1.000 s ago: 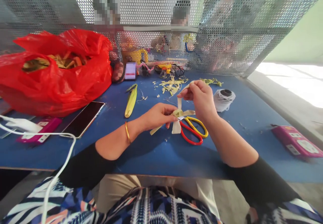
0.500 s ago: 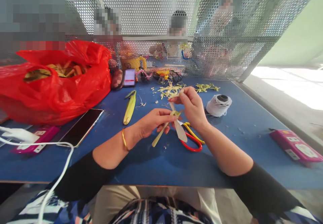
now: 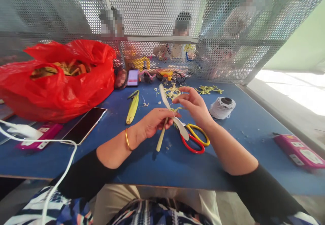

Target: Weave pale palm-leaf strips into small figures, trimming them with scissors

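Observation:
My left hand [image 3: 159, 120] pinches a bundle of pale husk strips, with a curled greenish bit at the fingertips. One broad cream husk strip [image 3: 164, 96] stands up past the fingers, its other end widening toward the lower right. A pale stalk-like piece [image 3: 160, 140] hangs down below the hand. Just to the right hovers my right hand [image 3: 195, 105], fingers apart and slightly bent, close to the bundle. Scissors [image 3: 194, 144] with one red and one yellow handle lie beneath, their blades partly hidden by the husk and left hand.
A husk-wrapped green cob [image 3: 133, 108] lies to the left, husk scraps [image 3: 174, 91] behind. White thread spool [image 3: 222, 108] stands right. A red plastic bag [image 3: 83, 96], a phone [image 3: 85, 126] and a white cable [image 3: 72, 157] occupy the left. Perforated metal panel [image 3: 152, 8] borders the back.
My right hand has let go of the broad husk strip, and its fingers have spread. The strip's upper end now leans to the left. My left hand keeps its hold.

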Available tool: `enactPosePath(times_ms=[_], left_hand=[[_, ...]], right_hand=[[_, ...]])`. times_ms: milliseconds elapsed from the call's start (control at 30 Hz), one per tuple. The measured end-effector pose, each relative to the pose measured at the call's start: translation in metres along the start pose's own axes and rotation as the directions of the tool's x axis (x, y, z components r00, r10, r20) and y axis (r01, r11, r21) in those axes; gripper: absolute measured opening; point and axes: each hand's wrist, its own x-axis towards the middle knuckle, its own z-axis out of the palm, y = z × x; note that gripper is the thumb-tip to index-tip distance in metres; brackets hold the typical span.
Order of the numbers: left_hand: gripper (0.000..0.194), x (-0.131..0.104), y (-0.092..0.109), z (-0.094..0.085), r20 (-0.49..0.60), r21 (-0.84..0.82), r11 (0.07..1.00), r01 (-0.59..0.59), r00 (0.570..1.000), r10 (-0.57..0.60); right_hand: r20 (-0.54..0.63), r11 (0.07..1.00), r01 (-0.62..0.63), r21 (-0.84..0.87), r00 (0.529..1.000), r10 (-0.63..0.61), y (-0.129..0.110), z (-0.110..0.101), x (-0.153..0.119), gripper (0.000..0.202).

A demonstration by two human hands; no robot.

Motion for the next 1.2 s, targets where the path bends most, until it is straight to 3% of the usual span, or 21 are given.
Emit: enactPosePath(times_ms=[100,167,333,467,567,667,767,867,933,1033,1200], left_hand=[[0.013,0.001,0.005,-0.005,-0.045,-0.044,0.999,-0.006,0.999,0.004],[0.013,0.002,0.007,-0.006,-0.052,-0.046,0.999,0.002,0.999,-0.004],[0.012,0.004,0.005,-0.005,-0.028,-0.047,0.998,0.033,0.999,-0.034],[0.011,0.006,0.003,-0.006,-0.064,-0.076,0.997,0.001,0.998,-0.006],[0.010,0.008,0.004,-0.008,-0.135,-0.151,0.986,-0.066,0.990,0.045],[0.010,0.011,0.005,-0.011,-0.230,-0.246,0.961,-0.127,0.971,0.069],[0.008,0.014,0.005,-0.012,-0.295,-0.312,0.933,-0.181,0.952,0.086],[0.002,0.014,0.005,-0.012,-0.284,-0.330,0.922,-0.203,0.953,0.108],[0.009,0.013,0.006,-0.012,-0.240,-0.321,0.928,-0.189,0.964,0.113],[0.012,0.012,0.009,-0.015,-0.177,-0.290,0.941,-0.176,0.976,0.128],[0.010,0.011,0.012,-0.018,-0.223,-0.230,0.952,-0.201,0.963,0.150]], right_hand=[[0.229,0.977,0.060,-0.203,0.973,-0.012,0.000,-0.016,0.004,0.022],[0.293,0.929,0.122,-0.350,0.956,-0.015,0.002,-0.021,0.006,0.018],[0.188,0.721,0.262,-0.642,0.965,-0.183,0.010,-0.016,0.006,0.022],[0.121,0.506,0.316,-0.802,0.917,-0.379,0.002,-0.006,-0.001,0.024],[0.127,0.462,0.366,-0.808,0.873,-0.471,-0.010,0.004,-0.013,0.024],[0.257,0.494,0.404,-0.770,0.905,-0.339,-0.014,0.019,-0.024,0.030],[0.129,0.622,0.148,-0.769,0.989,-0.076,-0.007,0.035,-0.029,0.030],[0.043,0.786,-0.095,-0.611,0.987,0.153,0.003,0.044,-0.028,0.030],[0.045,0.871,-0.141,-0.471,0.982,0.184,0.007,0.046,-0.027,0.031],[0.052,0.929,-0.141,-0.343,0.984,0.169,0.009,0.047,-0.027,0.031],[0.120,0.955,-0.123,-0.270,0.980,0.160,0.003,0.046,-0.030,0.022]])
